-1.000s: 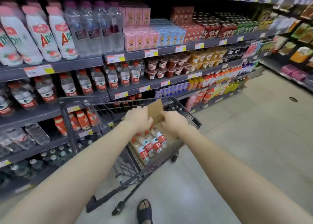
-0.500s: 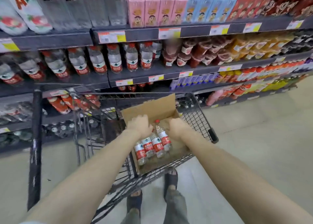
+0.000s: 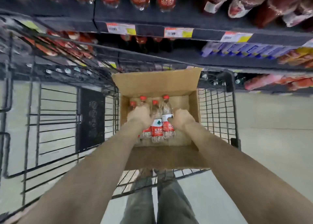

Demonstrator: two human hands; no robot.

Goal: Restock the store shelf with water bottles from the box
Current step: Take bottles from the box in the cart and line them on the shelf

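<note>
Reaching into the cardboard box (image 3: 155, 83) riding in a wire cart (image 3: 216, 108) in front of the store shelf (image 3: 152, 30). Curling the left hand (image 3: 139, 117) over the left pair of four upright water bottles (image 3: 156, 128), wrapping the right hand (image 3: 183, 120) round the rightmost; fingers (image 3: 171, 117) mostly hidden. Likely risking the loosely pinched middle bottle slipping out and dropping when lifting all four together.

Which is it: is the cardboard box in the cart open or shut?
Open. The cardboard box has its far flap standing up, and four red-capped water bottles show inside it.
</note>
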